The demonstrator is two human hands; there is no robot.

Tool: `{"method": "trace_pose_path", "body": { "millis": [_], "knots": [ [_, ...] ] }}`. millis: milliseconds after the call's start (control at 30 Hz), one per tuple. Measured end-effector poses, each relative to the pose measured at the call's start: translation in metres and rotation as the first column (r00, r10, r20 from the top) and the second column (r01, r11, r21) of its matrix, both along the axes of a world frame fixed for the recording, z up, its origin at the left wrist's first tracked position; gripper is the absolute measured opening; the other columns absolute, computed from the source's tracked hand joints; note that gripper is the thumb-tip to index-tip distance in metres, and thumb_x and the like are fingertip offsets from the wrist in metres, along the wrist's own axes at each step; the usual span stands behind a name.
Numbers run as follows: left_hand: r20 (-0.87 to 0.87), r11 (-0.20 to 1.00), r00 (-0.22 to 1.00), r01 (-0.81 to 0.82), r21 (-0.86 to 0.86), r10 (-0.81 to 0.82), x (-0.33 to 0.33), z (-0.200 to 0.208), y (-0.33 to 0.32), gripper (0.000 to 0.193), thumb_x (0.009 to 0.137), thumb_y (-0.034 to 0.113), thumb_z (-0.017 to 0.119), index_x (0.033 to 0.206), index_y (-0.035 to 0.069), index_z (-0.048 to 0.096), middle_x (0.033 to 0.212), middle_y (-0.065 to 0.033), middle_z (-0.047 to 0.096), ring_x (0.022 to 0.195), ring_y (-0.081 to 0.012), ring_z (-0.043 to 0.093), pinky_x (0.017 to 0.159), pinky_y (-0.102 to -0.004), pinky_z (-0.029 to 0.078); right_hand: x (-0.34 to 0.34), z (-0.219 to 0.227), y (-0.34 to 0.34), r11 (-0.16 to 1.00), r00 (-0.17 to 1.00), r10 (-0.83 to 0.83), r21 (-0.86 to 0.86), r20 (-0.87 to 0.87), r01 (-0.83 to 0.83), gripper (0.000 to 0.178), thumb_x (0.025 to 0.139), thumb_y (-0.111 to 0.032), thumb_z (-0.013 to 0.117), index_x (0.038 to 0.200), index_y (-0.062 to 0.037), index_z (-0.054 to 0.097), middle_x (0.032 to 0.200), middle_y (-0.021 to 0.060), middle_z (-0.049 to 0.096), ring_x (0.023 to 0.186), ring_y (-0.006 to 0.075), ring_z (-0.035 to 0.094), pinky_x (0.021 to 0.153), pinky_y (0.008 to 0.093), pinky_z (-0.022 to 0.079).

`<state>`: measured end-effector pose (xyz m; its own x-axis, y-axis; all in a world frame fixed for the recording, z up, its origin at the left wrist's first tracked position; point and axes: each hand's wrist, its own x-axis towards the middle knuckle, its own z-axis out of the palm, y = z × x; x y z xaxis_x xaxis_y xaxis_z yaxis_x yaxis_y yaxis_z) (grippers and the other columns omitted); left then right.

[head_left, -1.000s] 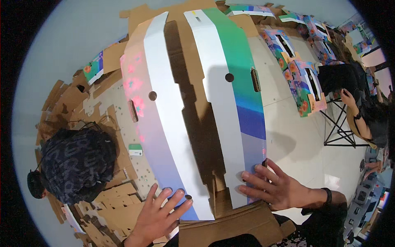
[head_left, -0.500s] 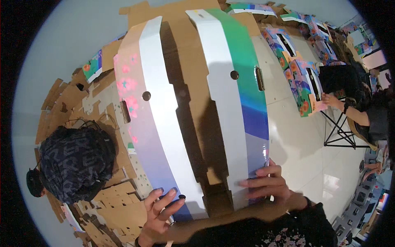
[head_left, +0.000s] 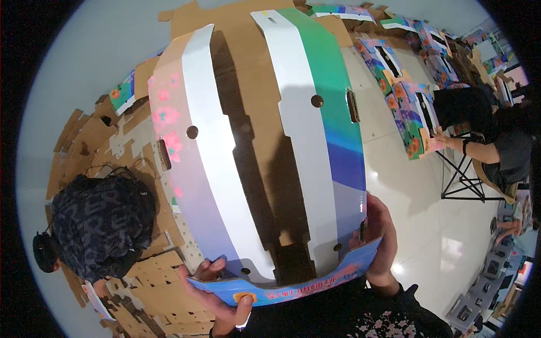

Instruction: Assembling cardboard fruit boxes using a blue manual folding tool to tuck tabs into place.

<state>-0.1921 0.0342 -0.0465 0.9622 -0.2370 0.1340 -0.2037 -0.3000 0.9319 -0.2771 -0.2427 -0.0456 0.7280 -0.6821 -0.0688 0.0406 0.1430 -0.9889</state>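
In front of me stands a large printed cardboard box point(head_left: 197, 180), pink and lilac on its left, green and blue on its right. Two white flaps leave a long gap down its middle, showing brown board inside. Its blue near end flap point(head_left: 315, 290) is raised toward me. My left hand point(head_left: 211, 293) pinches that flap's left corner, thumb on the outside with an orange flower print beside it, fingers behind. Round the near right corner wraps my right hand point(head_left: 384, 245), its fingertips partly hidden behind the blue flap.
A black patterned backpack point(head_left: 104, 225) rests at the left beside brown cardboard sheets point(head_left: 163, 287). Similar printed boxes point(head_left: 414, 121) stand on the tiled floor at the right. There a co-worker's hand point(head_left: 442, 138) touches one, near a black-legged stool point(head_left: 468, 174).
The blue end flap has come up into view at the near end. My left hand now grips its corner, and my right hand has moved from the top to the right corner.
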Motion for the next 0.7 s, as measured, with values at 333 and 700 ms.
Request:
{"method": "trace_pose_path", "body": {
  "millis": [333, 700],
  "knots": [
    [-0.138, 0.989, 0.989, -0.064, -0.134, 0.045, -0.004, 0.009, 0.002, 0.097, 0.081, 0.045, 0.071, 0.148, -0.001, 0.02, 0.124, -0.0222, 0.056, 0.128, -0.0299, 0.043, 0.115, -0.0482, 0.024, -0.009, -0.011, -0.002, 0.991, 0.97, 0.117, 0.096, -0.215, -0.098, 0.067, 0.097, -0.047, 0.056, 0.142, 0.0028, 0.048, 0.138, 0.0162, 0.053, 0.122, 0.0238, 0.055, 0.102, 0.0374, 0.046],
    [0.019, 0.982, 1.0, 0.003, -0.189, 0.001, 0.0, -0.002, -0.01, 0.088, 0.097, 0.052, 0.047, 0.157, 0.002, 0.007, 0.144, -0.0286, 0.041, 0.137, -0.0378, 0.036, 0.116, -0.0515, 0.022, -0.015, -0.013, -0.005, 0.986, 0.926, -0.079, -0.164, -0.369, 0.019, 0.058, 0.1, -0.042, 0.05, 0.137, 0.0013, 0.056, 0.124, 0.0123, 0.062, 0.075, 0.0114, 0.058, 0.063, 0.0248, 0.048]
  ]
}}
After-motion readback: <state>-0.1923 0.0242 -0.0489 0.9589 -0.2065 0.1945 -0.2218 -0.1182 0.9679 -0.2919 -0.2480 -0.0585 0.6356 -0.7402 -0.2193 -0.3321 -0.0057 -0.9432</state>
